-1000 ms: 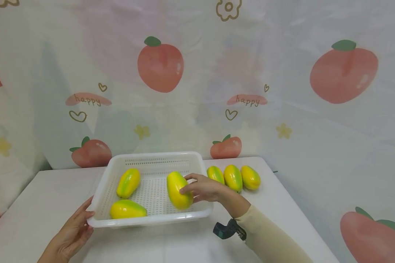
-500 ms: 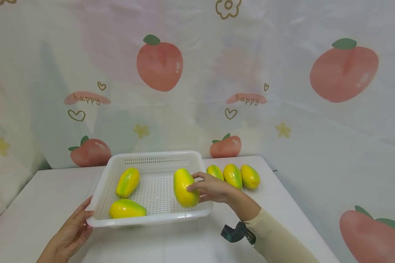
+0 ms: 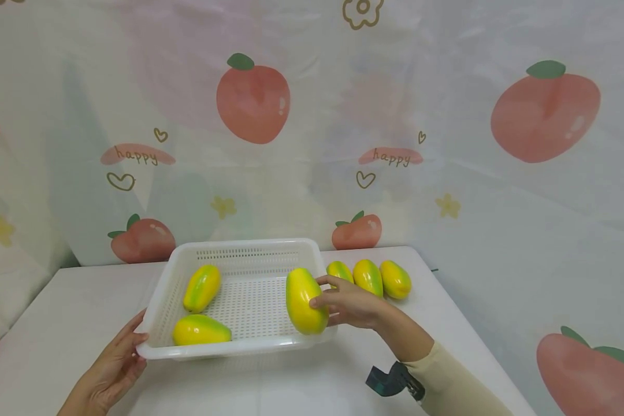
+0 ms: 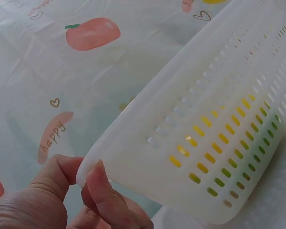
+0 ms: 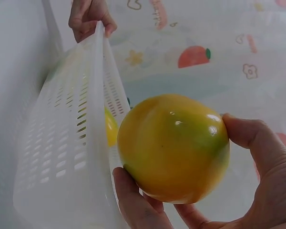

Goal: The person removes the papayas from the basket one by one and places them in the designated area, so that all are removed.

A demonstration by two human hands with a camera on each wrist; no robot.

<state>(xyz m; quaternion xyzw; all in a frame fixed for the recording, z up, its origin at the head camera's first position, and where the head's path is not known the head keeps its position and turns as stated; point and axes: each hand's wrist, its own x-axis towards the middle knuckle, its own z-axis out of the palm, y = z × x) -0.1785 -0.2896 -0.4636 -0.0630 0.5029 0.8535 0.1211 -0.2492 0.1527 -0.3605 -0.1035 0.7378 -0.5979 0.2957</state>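
I find the right hand [image 3: 351, 303] spread round one large fruit [image 3: 304, 301], its fingers [image 5: 139, 206] set wide by the fruit's girth and holding it. In the right wrist view, one digit bears on the fruit's right side while others meet its left side and underside, so the fruit sits between them with its blunt end toward that camera. In the head view, the fruit appears over the right end of a white perforated basket [image 3: 229, 347], narrow end up and leaning slightly left; whether it touches the basket I cannot tell. Its skin is smooth and glossy, yellow with green toward the narrow end in the head view; the right wrist view renders it deeper orange-yellow with a green patch and bright highlights. I note the left hand [image 3: 111, 364] pinching the basket's rim at the near left corner, fingers narrow about the plastic. Inside the basket, at its left, I record a far fruit [image 3: 202, 288] and a near fruit [image 3: 200, 331], both yellow and green. Three similar fruits [image 3: 367, 276] stand side by side on the white table [image 3: 260, 384], right of the basket.
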